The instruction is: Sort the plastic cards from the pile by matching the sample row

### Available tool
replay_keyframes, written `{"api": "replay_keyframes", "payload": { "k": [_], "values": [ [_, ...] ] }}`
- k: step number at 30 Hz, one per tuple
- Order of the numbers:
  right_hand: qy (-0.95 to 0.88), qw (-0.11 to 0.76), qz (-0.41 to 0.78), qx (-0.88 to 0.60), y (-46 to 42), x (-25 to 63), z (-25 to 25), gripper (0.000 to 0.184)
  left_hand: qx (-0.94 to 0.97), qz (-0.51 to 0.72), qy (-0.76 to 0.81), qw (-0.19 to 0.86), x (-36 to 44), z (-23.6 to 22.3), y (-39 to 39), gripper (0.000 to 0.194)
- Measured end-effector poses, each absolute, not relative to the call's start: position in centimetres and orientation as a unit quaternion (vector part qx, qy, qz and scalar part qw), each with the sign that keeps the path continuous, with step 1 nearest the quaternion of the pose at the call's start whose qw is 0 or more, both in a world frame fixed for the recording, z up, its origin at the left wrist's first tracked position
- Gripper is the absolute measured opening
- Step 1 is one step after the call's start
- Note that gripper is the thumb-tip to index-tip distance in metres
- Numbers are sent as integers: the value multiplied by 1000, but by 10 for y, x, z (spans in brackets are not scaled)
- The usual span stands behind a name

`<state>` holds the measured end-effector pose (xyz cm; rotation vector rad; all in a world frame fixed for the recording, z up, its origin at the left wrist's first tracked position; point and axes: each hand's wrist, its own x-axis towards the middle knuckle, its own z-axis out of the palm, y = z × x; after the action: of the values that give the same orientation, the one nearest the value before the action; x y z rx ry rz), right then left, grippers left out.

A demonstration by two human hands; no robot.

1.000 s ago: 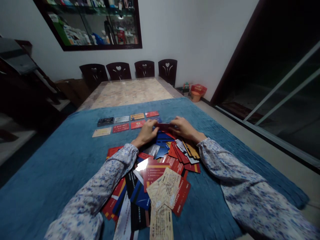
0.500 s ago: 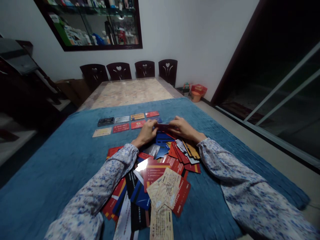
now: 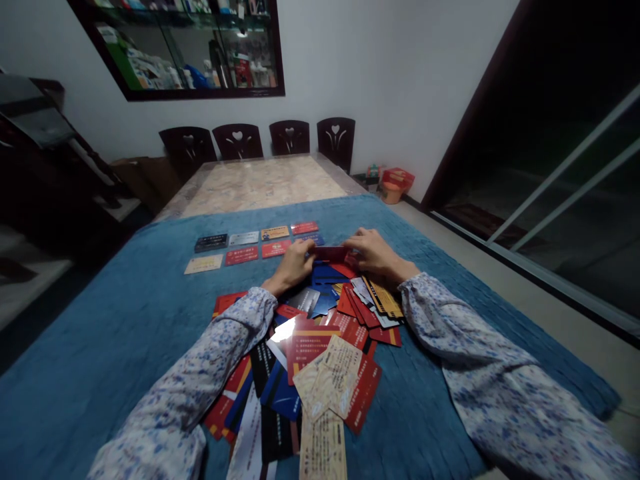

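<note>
My left hand (image 3: 294, 267) pinches the left end of a dark red card (image 3: 330, 253), which is held edge-up just above the far side of a loose card pile. At its right end are the bent fingers of my right hand (image 3: 375, 255), closed on that edge. Beneath lie a blue card (image 3: 327, 273) and several red ones. The pile spreads toward me, with beige cards (image 3: 340, 373) on top and a yellow card (image 3: 383, 297) below my right wrist. Beyond my left hand, cards lie in two rows, among them a black stack (image 3: 211, 243) and a red card (image 3: 276, 249).
A blue cloth (image 3: 125, 320) covers the near part of the table; its far part shows a beige marbled top (image 3: 270, 183). Several dark chairs (image 3: 336, 143) stand at the far end. An orange bucket (image 3: 393, 193) sits on the floor at the right.
My right hand has shifted slightly right and its fingers have slid outward, so more of the dark red card shows. My left hand stays in place.
</note>
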<state>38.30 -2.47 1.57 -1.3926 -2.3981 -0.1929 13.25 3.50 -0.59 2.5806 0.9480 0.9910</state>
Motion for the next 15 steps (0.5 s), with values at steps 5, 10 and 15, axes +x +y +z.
{"api": "replay_keyframes", "payload": {
  "k": [5,10,15],
  "values": [
    [-844,189,-79,-496,-24,386,17,27,877,336,326,106,133,-6,35,13],
    [-844,200,-99,-487,-26,383,20,31,876,337,327,106,132,-5,35,13],
    [-862,211,-45,-458,-28,380,21,27,878,333,327,103,132,-5,35,13]
  ]
}}
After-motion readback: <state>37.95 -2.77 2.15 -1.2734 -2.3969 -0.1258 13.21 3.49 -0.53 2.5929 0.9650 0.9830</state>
